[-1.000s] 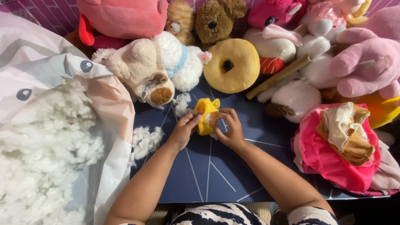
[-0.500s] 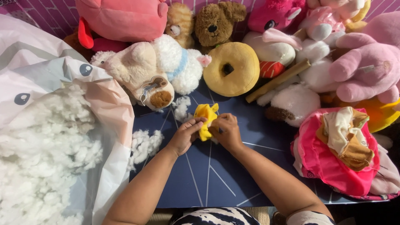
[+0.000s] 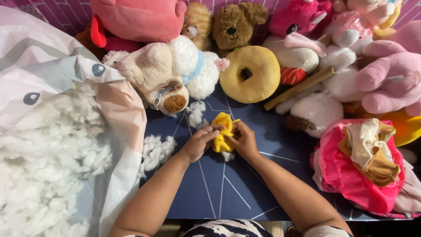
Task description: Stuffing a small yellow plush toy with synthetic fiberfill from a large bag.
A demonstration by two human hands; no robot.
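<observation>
Both hands pinch the yellow plush skin [image 3: 223, 131], held just over the blue mat [image 3: 219, 193]: left hand [image 3: 199, 142] closed on its left edge, right hand [image 3: 243, 141] closed on its right. Far left of the skin, big bag of white stuffing [image 3: 48, 162], well full. Loose tufts [image 3: 154, 149] lie between bag and skin. Skin looks limp and thin, so filling seems barely begun. Right of it, pink pouch [image 3: 346, 175] with more unstuffed skins.

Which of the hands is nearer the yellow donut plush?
Right. The right hand sits just below the yellow donut plush, holding the yellow fabric piece; the left hand is farther left.
</observation>
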